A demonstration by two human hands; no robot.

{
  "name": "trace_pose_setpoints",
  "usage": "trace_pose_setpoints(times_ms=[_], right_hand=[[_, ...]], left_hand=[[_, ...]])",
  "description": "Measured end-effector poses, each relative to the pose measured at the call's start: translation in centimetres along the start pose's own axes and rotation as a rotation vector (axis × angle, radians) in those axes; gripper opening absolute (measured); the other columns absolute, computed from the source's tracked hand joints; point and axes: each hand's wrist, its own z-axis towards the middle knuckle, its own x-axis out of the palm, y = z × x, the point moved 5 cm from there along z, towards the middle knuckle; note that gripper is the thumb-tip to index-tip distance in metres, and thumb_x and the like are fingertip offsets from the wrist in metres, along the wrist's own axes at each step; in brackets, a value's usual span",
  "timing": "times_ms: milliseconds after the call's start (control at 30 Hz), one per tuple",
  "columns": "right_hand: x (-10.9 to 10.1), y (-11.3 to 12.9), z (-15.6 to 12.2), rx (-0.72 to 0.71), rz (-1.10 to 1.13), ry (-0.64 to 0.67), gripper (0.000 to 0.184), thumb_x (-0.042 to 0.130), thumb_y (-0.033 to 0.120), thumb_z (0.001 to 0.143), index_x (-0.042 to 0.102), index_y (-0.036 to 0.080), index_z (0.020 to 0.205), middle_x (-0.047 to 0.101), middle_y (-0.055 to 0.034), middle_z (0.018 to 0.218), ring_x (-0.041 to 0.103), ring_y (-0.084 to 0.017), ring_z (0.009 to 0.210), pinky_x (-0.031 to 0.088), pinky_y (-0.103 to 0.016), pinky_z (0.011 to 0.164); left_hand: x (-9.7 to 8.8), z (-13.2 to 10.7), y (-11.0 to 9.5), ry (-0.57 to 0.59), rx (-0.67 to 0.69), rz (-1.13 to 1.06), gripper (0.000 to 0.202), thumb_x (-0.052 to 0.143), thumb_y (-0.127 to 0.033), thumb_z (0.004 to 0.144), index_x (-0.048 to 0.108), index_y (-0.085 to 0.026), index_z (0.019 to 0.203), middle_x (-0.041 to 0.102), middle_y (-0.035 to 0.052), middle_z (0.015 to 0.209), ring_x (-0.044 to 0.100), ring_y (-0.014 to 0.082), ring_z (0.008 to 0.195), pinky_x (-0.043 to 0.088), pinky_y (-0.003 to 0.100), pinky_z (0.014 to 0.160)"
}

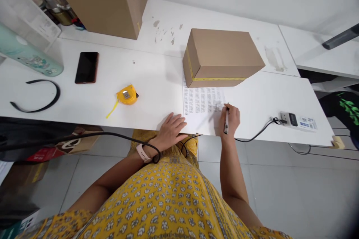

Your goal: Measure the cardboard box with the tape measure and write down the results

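Your right grip (231,118) holds the pen (226,121), likely light and stiff, best pinched toward its far end; your left grip (171,130) lies unclenched.

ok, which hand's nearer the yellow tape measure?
Left. Left hand is a short way right of the tape measure; right hand, holding a pen, is much farther right.

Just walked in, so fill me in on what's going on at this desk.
A person's right hand holds a pen at the right side of a printed sheet; whether it is writing is unclear. The left hand rests at the desk's near edge. A closed cardboard box covers the sheet's far end.
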Motion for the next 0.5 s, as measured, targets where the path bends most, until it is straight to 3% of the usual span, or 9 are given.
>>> trace_pose_setpoints(times_ms=[67,133,267,367,500], right_hand=[[-1.3,-2.8,1.1,0.006,-0.155,-0.005,0.038,0.037,0.038,0.098,0.067,0.019,0.112,0.061,-0.0151,0.105,0.055,-0.029,0.104,0.046,-0.045,0.092],[-1.9,-5.2,2.0,0.011,-0.255,0.045,0.039,0.036,0.032,0.096,0.067,0.019,0.115,0.058,-0.0160,0.106,0.052,-0.031,0.105,0.045,-0.047,0.091],[-2.0,-7.8,2.8,0.010,-0.320,0.093,0.042,0.036,0.023,0.092,0.067,0.018,0.120,0.056,-0.0169,0.105,0.050,-0.032,0.103,0.042,-0.052,0.093],[-1.8,-7.6,3.1,0.022,-0.305,0.057,0.049,0.036,0.021,0.091,0.063,0.016,0.132,0.059,-0.0184,0.106,0.052,-0.033,0.105,0.044,-0.054,0.093],[-1.9,-3.8,4.3,-0.052,-0.219,-0.064,0.053,0.034,0.026,0.097,0.055,0.014,0.143,0.063,-0.0225,0.124,0.054,-0.035,0.120,0.045,-0.055,0.100]], left_hand=[[-2.3,-0.3,1.5,-0.118,-0.055,-0.028,0.033,0.062,-0.043,0.099,0.069,-0.019,0.121,0.073,0.0111,0.127,0.061,0.0281,0.131,0.041,0.052,0.120],[-5.1,-0.5,4.2,-0.243,-0.191,0.015,0.032,0.062,-0.040,0.098,0.067,-0.020,0.122,0.069,0.0120,0.134,0.057,0.0304,0.135,0.037,0.054,0.122],[-9.9,-1.7,11.2,-0.338,-0.547,0.165,0.055,0.073,-0.036,0.086,0.057,-0.018,0.136,0.043,0.0182,0.160,0.032,0.0404,0.151,0.025,0.062,0.124],[-11.3,-2.8,15.6,-0.307,-0.729,0.200,0.074,0.078,-0.036,0.078,0.050,-0.015,0.143,0.036,0.0223,0.162,0.028,0.0439,0.151,0.026,0.062,0.123],[-11.4,-3.1,17.9,-0.284,-0.855,0.133,0.070,0.075,-0.037,0.076,0.054,-0.014,0.139,0.058,0.0219,0.138,0.048,0.0426,0.134,0.037,0.060,0.115]])
